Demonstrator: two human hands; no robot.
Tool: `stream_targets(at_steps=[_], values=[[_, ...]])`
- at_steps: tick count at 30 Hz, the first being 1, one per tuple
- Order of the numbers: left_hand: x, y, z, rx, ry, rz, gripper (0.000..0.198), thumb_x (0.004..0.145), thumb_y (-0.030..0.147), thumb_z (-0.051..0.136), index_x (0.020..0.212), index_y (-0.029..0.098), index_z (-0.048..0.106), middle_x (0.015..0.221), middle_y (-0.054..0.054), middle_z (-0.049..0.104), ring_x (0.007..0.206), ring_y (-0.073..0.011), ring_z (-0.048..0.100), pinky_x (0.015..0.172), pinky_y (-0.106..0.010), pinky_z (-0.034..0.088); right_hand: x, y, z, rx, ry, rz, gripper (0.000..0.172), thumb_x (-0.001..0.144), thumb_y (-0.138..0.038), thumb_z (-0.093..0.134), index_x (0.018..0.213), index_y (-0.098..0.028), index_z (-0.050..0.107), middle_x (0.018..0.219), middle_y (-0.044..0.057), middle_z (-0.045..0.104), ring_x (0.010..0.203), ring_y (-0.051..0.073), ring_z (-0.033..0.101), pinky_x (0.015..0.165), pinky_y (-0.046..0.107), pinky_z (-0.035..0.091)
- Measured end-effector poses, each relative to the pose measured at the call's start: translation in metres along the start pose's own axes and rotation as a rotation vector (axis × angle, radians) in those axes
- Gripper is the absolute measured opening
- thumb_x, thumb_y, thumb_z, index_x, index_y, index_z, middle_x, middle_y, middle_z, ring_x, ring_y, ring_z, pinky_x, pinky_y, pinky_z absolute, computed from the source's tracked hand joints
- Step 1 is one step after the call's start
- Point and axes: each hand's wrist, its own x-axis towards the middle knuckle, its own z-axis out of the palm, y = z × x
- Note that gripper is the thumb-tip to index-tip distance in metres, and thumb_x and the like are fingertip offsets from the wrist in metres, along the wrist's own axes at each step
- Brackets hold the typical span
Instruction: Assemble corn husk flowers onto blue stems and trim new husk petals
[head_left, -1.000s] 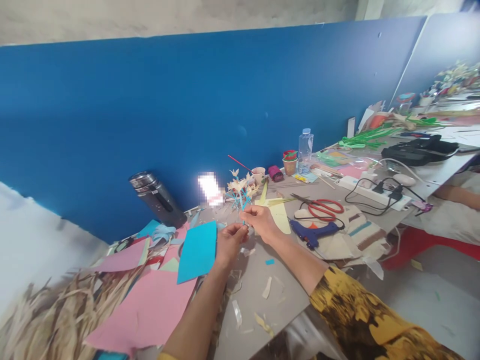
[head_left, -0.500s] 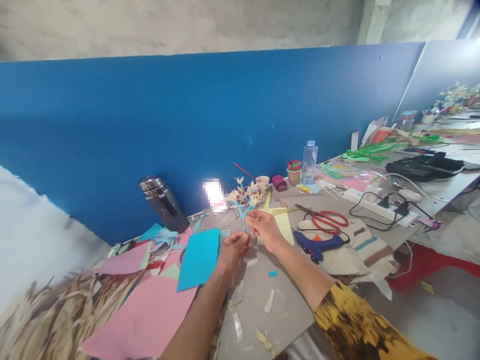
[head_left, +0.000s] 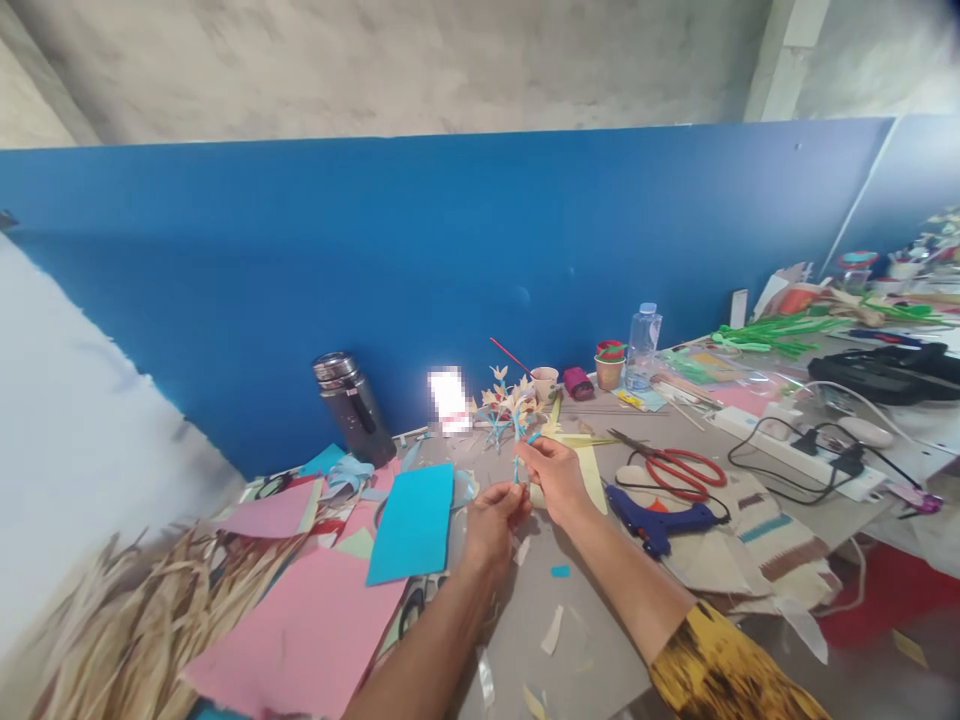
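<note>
A small spray of cream craft flowers point(head_left: 517, 403) on blue-wrapped stems stands upright between my hands, over the middle of the table. My left hand point(head_left: 495, 518) pinches the lower end of the stem. Just above it, my right hand point(head_left: 553, 472) has its fingers closed on the upper stem and a bit of blue strip. The fingertips cover part of the stem. A sheet of bright blue paper point(head_left: 411, 525) lies left of my left hand. Right of my right hand are red-handled scissors point(head_left: 679, 470) and a dark blue glue gun point(head_left: 660, 520).
A dark flask point(head_left: 352, 405) leans near the blue partition point(head_left: 360, 250). Pink paper point(head_left: 300, 630) and dry husk strips point(head_left: 142, 620) cover the left side. Farther back stand a paper cup point(head_left: 544, 383) and a plastic bottle point(head_left: 643, 345). A white power strip point(head_left: 787, 450) with cords lies at right.
The whole view has shifted, so the table and hands appear farther right and slightly lower. Both hands keep hold of the stem, and the flowers have turned a little.
</note>
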Motion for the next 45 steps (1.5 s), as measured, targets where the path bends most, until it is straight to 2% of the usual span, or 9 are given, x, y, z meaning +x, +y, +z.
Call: stream_targets(at_steps=[3,8,13,16,24,31,36,39,45], values=[[-0.002,-0.003,0.002,-0.001,-0.004,0.026,0.037,0.049,0.036,0.093,0.066,0.012,0.072,0.071,-0.006,0.069,0.061,-0.0110,0.061,0.068,-0.026,0.051,0.000,0.001,-0.001,0.004,-0.009,-0.014,0.030,0.061,-0.043,0.077,0.056,-0.017,0.062,0.046,-0.006,0.042,0.044,0.008,0.031,0.044,0.024,0.022],[-0.003,0.008,0.001,0.101,-0.133,0.037,0.037,0.054,0.035,0.090,0.081,0.013,0.076,0.085,-0.012,0.073,0.075,-0.0183,0.066,0.065,-0.027,0.049,0.001,-0.001,-0.004,-0.062,-0.017,-0.053,0.033,0.062,-0.045,0.077,0.055,-0.018,0.059,0.046,-0.007,0.041,0.046,0.009,0.033,0.045,0.024,0.026],[0.005,0.017,-0.005,0.226,-0.024,0.127,0.030,0.055,0.033,0.086,0.076,0.014,0.075,0.073,-0.007,0.070,0.062,-0.0126,0.059,0.059,-0.024,0.044,-0.003,-0.001,-0.003,-0.155,-0.070,-0.051,0.033,0.062,-0.044,0.076,0.055,-0.018,0.058,0.048,-0.007,0.042,0.048,0.009,0.033,0.048,0.025,0.027],[0.008,0.015,-0.008,0.281,-0.027,0.144,0.025,0.055,0.030,0.084,0.071,0.014,0.072,0.064,-0.003,0.066,0.055,-0.0110,0.055,0.053,-0.022,0.039,-0.005,-0.001,-0.003,-0.194,-0.129,-0.035,0.030,0.063,-0.043,0.076,0.057,-0.018,0.060,0.051,-0.006,0.043,0.050,0.010,0.035,0.049,0.025,0.029],[0.008,0.011,-0.003,0.145,-0.095,0.133,0.031,0.050,0.026,0.087,0.061,0.015,0.060,0.058,0.000,0.063,0.050,-0.0093,0.053,0.053,-0.023,0.040,-0.007,0.004,-0.001,-0.205,-0.158,-0.003,0.022,0.062,-0.037,0.074,0.065,-0.017,0.066,0.054,-0.005,0.051,0.053,0.011,0.040,0.050,0.025,0.032],[0.002,0.009,-0.001,0.030,-0.101,0.075,0.035,0.051,0.031,0.089,0.066,0.015,0.061,0.068,-0.002,0.067,0.056,-0.0100,0.058,0.061,-0.025,0.045,-0.006,0.013,0.001,-0.129,-0.109,0.021,0.021,0.061,-0.035,0.076,0.064,-0.016,0.066,0.056,-0.004,0.054,0.050,0.010,0.039,0.048,0.024,0.032],[0.002,0.014,-0.002,0.075,-0.067,0.064,0.036,0.049,0.030,0.089,0.067,0.015,0.061,0.067,-0.003,0.068,0.055,-0.0104,0.057,0.056,-0.023,0.040,-0.006,0.009,0.001,-0.138,-0.103,0.025,0.031,0.061,-0.045,0.078,0.066,-0.016,0.067,0.052,-0.004,0.052,0.047,0.009,0.038,0.046,0.024,0.030],[0.005,0.017,-0.005,0.126,-0.003,0.105,0.035,0.051,0.031,0.087,0.069,0.015,0.062,0.062,-0.001,0.065,0.054,-0.0107,0.056,0.053,-0.023,0.038,-0.005,0.010,0.000,-0.169,-0.077,0.013,0.038,0.065,-0.052,0.075,0.071,-0.016,0.069,0.056,0.000,0.059,0.046,0.010,0.040,0.045,0.024,0.030],[0.010,0.019,-0.010,0.161,0.071,0.190,0.035,0.052,0.034,0.085,0.070,0.016,0.060,0.060,0.004,0.060,0.052,-0.0100,0.055,0.052,-0.023,0.039,-0.002,0.018,-0.002,-0.221,-0.085,0.000,0.033,0.065,-0.049,0.074,0.073,-0.017,0.071,0.070,0.004,0.070,0.047,0.011,0.044,0.045,0.024,0.031]])
